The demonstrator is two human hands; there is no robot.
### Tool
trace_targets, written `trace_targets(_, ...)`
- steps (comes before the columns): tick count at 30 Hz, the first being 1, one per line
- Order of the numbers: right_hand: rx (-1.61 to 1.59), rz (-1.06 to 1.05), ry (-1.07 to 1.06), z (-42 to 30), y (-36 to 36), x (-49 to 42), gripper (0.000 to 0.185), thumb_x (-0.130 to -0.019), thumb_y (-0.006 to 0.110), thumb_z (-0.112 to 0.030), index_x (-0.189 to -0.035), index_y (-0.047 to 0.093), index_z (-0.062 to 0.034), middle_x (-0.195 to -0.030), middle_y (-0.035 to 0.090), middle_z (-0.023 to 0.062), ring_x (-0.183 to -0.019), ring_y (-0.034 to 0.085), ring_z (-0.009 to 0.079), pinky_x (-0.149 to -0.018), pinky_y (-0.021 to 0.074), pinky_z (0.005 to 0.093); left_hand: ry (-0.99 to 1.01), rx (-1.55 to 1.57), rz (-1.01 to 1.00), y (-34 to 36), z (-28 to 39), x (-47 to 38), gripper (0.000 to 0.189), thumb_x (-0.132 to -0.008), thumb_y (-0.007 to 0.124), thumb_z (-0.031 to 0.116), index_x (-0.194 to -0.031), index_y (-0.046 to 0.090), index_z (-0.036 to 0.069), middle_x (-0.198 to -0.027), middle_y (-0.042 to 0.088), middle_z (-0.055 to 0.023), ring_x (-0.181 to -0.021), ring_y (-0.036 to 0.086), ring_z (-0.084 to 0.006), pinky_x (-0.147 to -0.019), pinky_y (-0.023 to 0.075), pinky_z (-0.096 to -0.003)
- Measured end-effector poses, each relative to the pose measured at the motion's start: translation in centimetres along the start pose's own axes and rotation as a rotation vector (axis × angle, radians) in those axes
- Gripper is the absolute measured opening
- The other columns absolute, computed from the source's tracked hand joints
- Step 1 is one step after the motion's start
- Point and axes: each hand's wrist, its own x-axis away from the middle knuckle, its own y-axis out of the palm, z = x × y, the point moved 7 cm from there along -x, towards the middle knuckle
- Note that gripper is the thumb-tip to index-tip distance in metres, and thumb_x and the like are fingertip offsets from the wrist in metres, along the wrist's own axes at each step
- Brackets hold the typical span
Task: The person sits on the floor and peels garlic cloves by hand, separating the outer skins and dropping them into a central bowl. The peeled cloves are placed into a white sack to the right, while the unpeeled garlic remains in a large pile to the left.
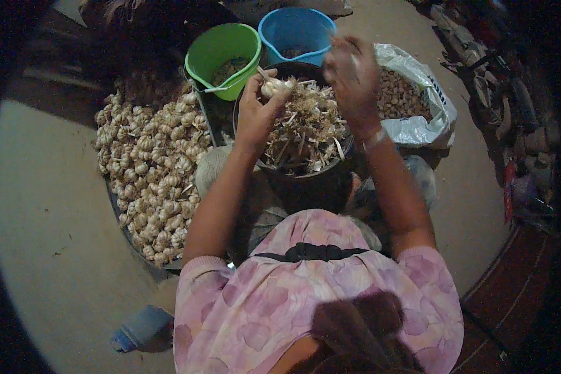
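My left hand (257, 110) grips a garlic bulb (273, 87) with a short stem, above the left rim of a dark bucket (304, 191). The bucket stands between my knees, heaped with garlic trimmings (311, 126): roots, dry stems and papery skins. Blurred by motion, my right hand (355, 77) is raised above the bucket's right side, close to the blue bucket. A pale spot shows at its fingers, but whether it holds anything is unclear. A large heap of garlic bulbs (154, 173) lies to my left.
A green bucket (223, 61) and a blue bucket (298, 35) stand beyond the trimmings, each with some contents at the bottom. At right, an open white woven sack (437, 107) holds garlic cloves (399, 96). Mixed clutter (486, 84) lines the far right.
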Motion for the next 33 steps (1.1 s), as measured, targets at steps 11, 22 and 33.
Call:
trace_targets(11, -0.040, -0.377, 0.709, 5.1, 1.1, 3.8, 0.034, -0.097, 0.055, -0.033, -0.109, 0.061, -0.0018, -0.097, 0.067, 0.0080, -0.087, 0.061, 0.0134, -0.079, 0.0489, 0.0303, 0.279, -0.318, -0.149, 0.7, 0.1, 0.0, 0.055, -0.083, 0.071, 0.007, -0.133, 0.049, 0.002, -0.126, 0.054, -0.0078, -0.103, 0.058, -0.0133, -0.084, 0.0509, -0.0275)
trace_targets(22, 0.284, -0.441, 0.346, 5.7, 0.2, 7.5, 0.032, -0.097, 0.054, -0.036, -0.105, 0.053, -0.0045, -0.094, 0.065, 0.0152, -0.090, 0.065, 0.0302, -0.078, 0.0491, 0.0385, 0.585, -0.669, -0.273, 3.4, 0.9, 1.6, 0.059, -0.075, 0.072, 0.003, -0.130, 0.051, 0.006, -0.111, 0.056, -0.0132, -0.098, 0.059, -0.0249, -0.085, 0.0485, -0.0331)
trace_targets(33, 0.045, -0.241, 0.360, 6.2, 0.3, 8.5, 0.031, -0.099, 0.050, -0.035, -0.102, 0.052, -0.0037, -0.085, 0.063, 0.0101, -0.075, 0.063, 0.0220, -0.064, 0.0504, 0.0355, 0.593, -0.702, -0.281, 3.6, 1.3, 1.7, 0.057, -0.077, 0.073, 0.004, -0.129, 0.050, 0.004, -0.113, 0.056, -0.0142, -0.099, 0.059, -0.0247, -0.086, 0.0487, -0.0323)
